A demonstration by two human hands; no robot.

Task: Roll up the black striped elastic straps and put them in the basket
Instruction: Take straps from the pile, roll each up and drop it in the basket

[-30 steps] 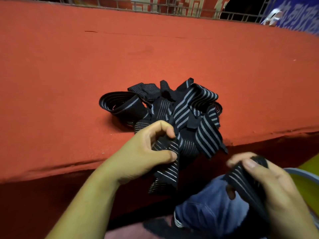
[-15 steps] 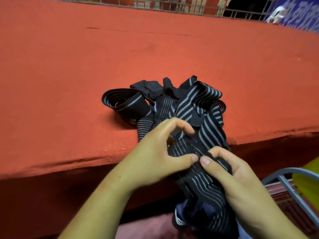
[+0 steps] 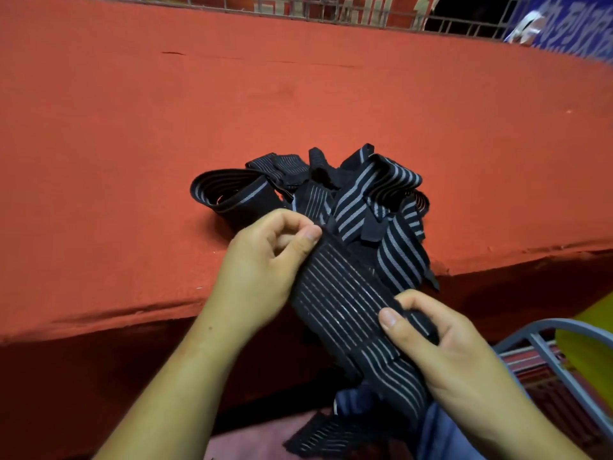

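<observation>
1. A black elastic strap with thin pale stripes runs slantwise between the two hands with its flat side up. It is just off the front edge of the red felt-covered surface, and its loose tail drops toward the lap over some blue cloth.
2. The left hand takes the strap's upper end, its grip a pinch of thumb against forefinger right at the edge of the surface. This looks meant to anchor that end.
3. The right hand holds lower down, thumb pressed on top and fingers curled beneath, so its grip wraps the strap's width.
4. Drawn out flat between the two grips, the strap is probably being straightened and cleared of twists so that a roll can start from a square end. No roll has formed yet.
5. The tangled pile of black striped straps lies on the surface just behind the left hand and touches the held strap. One looped band lies out to its left. It sits near the front edge, likely to keep it within easy reach.
6. A grey metal frame shows at lower right, beside the right wrist. It may be the basket, but that cannot be told, and no rolled strap is visible in it.
</observation>
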